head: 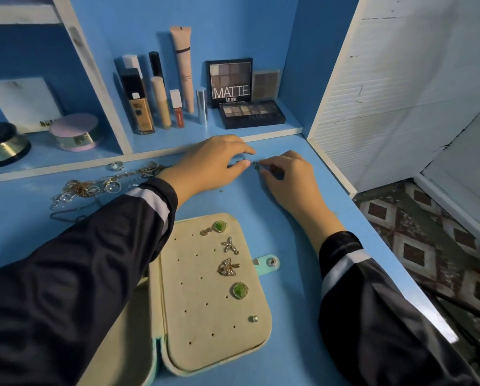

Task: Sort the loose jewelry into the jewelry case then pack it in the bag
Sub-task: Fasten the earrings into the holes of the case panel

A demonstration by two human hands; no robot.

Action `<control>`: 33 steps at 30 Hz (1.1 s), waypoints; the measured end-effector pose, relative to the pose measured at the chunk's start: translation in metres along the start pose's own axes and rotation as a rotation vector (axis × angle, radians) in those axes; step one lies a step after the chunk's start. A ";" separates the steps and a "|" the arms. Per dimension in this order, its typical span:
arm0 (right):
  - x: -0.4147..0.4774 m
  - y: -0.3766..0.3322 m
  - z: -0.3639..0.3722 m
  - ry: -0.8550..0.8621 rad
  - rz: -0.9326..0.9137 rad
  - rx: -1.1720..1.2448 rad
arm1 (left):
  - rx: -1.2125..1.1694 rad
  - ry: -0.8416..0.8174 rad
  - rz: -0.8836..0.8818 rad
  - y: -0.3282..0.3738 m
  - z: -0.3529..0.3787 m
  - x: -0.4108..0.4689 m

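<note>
- The jewelry case [205, 330] lies open at the near edge of the tabletop [261, 207]. It's a beige pad full of pin holes with a mint rim. The left sleeve [94, 260] hangs right over its left half, so I'd guess one careless drag could shove the case or snag an earring.
- Pinned down the pad's right side are two green earrings [240, 290], two sparkly winged ones and a tiny stud [253, 319]. None of them look knocked loose.
- Further out, the left hand [211, 160] and right hand [286, 174] are close together, fingertips of both pinching a small sparkly piece [251, 162] just above the tabletop. It's too tiny to tell what it is. If it slips, it could roll right and onto the floor [428, 246].
- Far left, the loose jewelry pile [94, 185] is a tangle of chains and rings, so pulling one will probably drag the others.
- No bag in sight.
</note>
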State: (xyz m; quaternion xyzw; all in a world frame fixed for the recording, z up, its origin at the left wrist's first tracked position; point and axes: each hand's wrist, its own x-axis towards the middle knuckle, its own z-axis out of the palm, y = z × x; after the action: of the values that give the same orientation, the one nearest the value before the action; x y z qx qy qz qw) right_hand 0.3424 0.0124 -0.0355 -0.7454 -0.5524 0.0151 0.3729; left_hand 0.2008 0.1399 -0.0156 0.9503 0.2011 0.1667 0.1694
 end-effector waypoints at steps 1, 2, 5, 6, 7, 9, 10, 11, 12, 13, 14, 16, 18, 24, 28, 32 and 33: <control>0.000 0.000 0.000 -0.001 0.005 0.007 | 0.003 0.004 0.011 0.000 0.001 0.002; 0.000 0.000 -0.001 -0.001 0.010 0.013 | 0.006 0.008 0.020 0.000 0.001 0.004; -0.001 0.001 -0.001 -0.002 0.015 0.015 | 0.000 0.032 0.043 0.001 0.004 0.009; -0.001 0.001 -0.002 -0.003 0.019 0.010 | -0.003 0.038 0.046 0.002 0.004 0.010; -0.001 0.001 -0.002 -0.003 0.022 0.001 | -0.006 0.037 0.046 0.003 0.005 0.011; -0.002 0.002 -0.002 -0.006 0.025 -0.022 | -0.006 0.025 0.041 0.004 0.006 0.012; -0.003 0.003 -0.002 -0.008 0.025 -0.037 | -0.005 0.023 0.038 0.003 0.006 0.013; -0.004 0.004 -0.002 -0.008 0.017 -0.053 | -0.008 0.023 0.039 0.003 0.006 0.013; -0.006 0.005 -0.002 -0.006 0.004 -0.071 | -0.013 0.023 0.038 0.003 0.007 0.013; -0.007 0.006 -0.001 -0.008 -0.010 -0.090 | -0.019 0.025 0.039 0.003 0.007 0.013; -0.009 0.007 -0.001 -0.016 -0.018 -0.106 | -0.025 0.027 0.036 0.003 0.007 0.012; -0.011 0.008 -0.001 -0.035 -0.019 -0.121 | -0.036 0.031 0.032 0.003 0.007 0.012; -0.013 0.008 -0.002 -0.054 -0.016 -0.115 | -0.049 0.049 0.035 0.003 0.007 0.012; -0.017 0.006 -0.005 -0.087 -0.011 -0.102 | -0.132 0.123 -0.021 0.004 0.005 0.011; -0.018 0.007 -0.004 -0.107 -0.070 -0.117 | -0.173 0.154 -0.042 0.008 -0.003 0.009; -0.019 0.006 -0.006 -0.111 -0.027 -0.091 | -0.229 0.170 -0.108 0.010 -0.011 0.002; -0.019 0.006 -0.007 -0.116 -0.015 -0.081 | -0.247 0.168 -0.133 0.009 -0.013 -0.001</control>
State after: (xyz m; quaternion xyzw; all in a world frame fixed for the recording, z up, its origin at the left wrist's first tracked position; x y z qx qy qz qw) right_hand 0.3430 -0.0076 -0.0409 -0.7535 -0.5788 0.0330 0.3100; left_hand 0.1982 0.1347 -0.0010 0.8896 0.2549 0.2573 0.2783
